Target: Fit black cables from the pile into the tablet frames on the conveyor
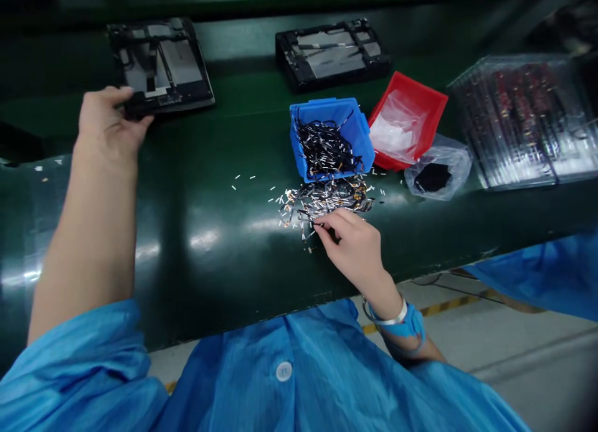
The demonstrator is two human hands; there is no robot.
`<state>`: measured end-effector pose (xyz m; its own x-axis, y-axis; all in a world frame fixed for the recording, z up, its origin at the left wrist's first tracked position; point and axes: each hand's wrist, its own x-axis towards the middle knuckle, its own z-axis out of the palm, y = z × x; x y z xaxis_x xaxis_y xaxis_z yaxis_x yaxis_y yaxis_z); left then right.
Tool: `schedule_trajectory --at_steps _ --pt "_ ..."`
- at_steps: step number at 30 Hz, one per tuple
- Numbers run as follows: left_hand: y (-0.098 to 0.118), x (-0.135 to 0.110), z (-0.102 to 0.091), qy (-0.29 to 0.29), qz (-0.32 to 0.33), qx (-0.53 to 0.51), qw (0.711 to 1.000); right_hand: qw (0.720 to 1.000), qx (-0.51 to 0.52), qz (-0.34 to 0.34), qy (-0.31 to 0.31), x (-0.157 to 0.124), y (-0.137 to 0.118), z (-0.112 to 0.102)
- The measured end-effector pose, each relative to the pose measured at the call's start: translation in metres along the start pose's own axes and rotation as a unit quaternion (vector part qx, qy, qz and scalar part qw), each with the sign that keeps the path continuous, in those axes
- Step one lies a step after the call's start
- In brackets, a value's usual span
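Note:
My left hand grips the near left corner of an opened electronic device in a black frame, with grey plates and dark cables inside. Its index finger lies on the top and the thumb is at the front edge. Lower down, my right hand pinches a thin black cable at the near side of a loose pile of small cables. The pile has white and orange ends. Just behind it stands a blue bin holding more black cables.
A second framed device lies farther back. Right of the blue bin are a red bin with clear plastic bags, a bag of black pieces and stacked clear trays. Small white strips litter the green table. Another person's blue sleeve shows at right.

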<state>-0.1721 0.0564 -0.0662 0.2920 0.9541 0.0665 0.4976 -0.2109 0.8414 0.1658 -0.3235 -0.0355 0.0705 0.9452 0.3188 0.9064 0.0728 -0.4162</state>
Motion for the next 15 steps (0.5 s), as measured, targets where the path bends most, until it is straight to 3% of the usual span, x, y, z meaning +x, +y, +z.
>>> schedule_trajectory --at_steps 3,5,6,8,10,13,15 --pt "0.024 -0.033 0.014 0.143 -0.051 0.077 0.985 0.999 -0.039 -0.024 -0.023 0.008 -0.001 -0.001" --pt "0.054 -0.079 0.032 0.178 -0.032 0.105 0.978 0.998 -0.036 -0.029 -0.038 0.008 -0.002 -0.003" --pt "0.072 -0.107 0.043 0.175 0.018 0.123 0.977 0.998 -0.028 -0.03 -0.044 0.006 -0.003 -0.004" --pt "0.108 -0.164 0.072 0.127 0.104 0.13 0.978 0.998 -0.011 -0.028 -0.046 0.0 -0.005 -0.005" --pt "0.138 -0.216 0.104 0.029 0.193 0.13 0.972 0.999 0.003 -0.019 -0.039 -0.008 -0.006 -0.004" --pt "0.158 -0.271 0.149 -0.125 0.326 0.181 0.919 1.0 0.017 -0.008 -0.021 -0.017 -0.005 -0.001" --pt "0.157 -0.293 0.168 -0.204 0.369 0.231 0.877 1.0 0.014 -0.012 -0.003 -0.022 -0.003 0.001"
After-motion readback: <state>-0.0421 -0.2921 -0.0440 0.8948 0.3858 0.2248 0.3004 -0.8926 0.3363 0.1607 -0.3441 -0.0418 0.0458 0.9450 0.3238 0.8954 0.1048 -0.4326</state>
